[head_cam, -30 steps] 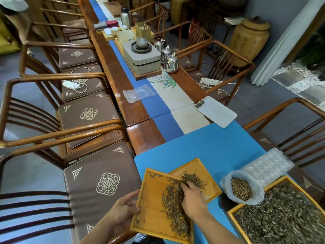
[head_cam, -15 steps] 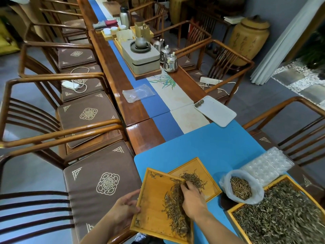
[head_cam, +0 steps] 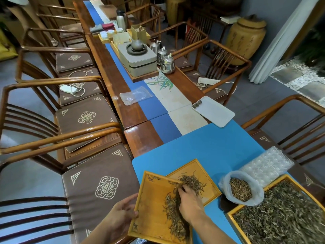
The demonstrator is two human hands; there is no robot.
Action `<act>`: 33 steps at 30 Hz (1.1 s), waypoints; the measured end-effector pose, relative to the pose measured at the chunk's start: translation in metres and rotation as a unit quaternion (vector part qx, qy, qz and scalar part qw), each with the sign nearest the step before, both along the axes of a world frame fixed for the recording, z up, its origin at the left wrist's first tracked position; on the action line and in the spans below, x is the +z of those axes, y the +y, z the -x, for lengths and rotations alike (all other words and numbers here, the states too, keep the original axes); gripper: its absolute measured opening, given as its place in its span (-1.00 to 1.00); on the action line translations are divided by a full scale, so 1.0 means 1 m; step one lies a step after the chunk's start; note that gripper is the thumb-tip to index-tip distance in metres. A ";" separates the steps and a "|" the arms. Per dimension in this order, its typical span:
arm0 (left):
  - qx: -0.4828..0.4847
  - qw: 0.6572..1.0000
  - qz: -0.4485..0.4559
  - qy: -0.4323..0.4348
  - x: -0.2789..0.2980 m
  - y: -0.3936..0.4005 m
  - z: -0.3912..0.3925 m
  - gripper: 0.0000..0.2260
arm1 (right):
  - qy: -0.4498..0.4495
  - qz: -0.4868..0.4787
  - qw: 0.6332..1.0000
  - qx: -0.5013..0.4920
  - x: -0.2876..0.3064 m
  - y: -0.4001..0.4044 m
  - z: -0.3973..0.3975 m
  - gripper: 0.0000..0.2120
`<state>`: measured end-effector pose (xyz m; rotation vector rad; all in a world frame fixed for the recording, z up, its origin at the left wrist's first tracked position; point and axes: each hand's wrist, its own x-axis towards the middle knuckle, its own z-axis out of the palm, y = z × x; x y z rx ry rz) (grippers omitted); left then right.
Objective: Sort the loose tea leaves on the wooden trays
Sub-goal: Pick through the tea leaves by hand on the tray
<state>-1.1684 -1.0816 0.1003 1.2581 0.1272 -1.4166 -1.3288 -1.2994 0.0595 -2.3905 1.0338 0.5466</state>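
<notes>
A tilted wooden tray (head_cam: 151,206) is held at its left edge by my left hand (head_cam: 123,211), and its upper right corner overlaps a second wooden tray (head_cam: 209,175) lying flat on the blue mat. Loose tea leaves (head_cam: 173,217) are heaped along the tilted tray's right side. My right hand (head_cam: 190,203) rests on these leaves with fingers curled against them, at the edge where they spill onto a smaller pile of leaves (head_cam: 193,183) in the flat tray. Whether the fingers pinch any leaves is hidden.
A large wooden tray (head_cam: 233,214) full of tea leaves fills the bottom right. A plastic bag of tea (head_cam: 241,188) and a clear plastic mould (head_cam: 267,165) lie beside it. Farther up the table lie a white tray (head_cam: 213,111) and tea ware (head_cam: 139,57). Wooden chairs (head_cam: 98,187) line both sides.
My right hand has slid slightly along the leaf heap toward the flat tray, pushing leaves. My left hand keeps its hold on the tilted tray.
</notes>
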 end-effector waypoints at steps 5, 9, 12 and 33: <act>0.013 1.000 -0.016 -0.008 -0.002 0.001 -0.002 -0.47 | -0.013 0.010 0.999 -0.035 0.001 0.005 -0.001 -0.29; 0.009 0.999 -0.039 -0.004 -0.007 -0.001 -0.003 -0.46 | -0.056 -0.004 0.998 -0.027 0.005 0.028 -0.011 -0.25; 0.005 0.999 -0.048 0.000 -0.008 -0.006 -0.002 -0.46 | -0.036 -0.012 0.999 -0.030 0.008 0.031 -0.014 -0.29; -0.012 0.997 -0.051 -0.048 -0.009 -0.005 -0.005 -0.43 | -0.068 -0.029 0.997 0.002 -0.005 0.025 0.012 -0.26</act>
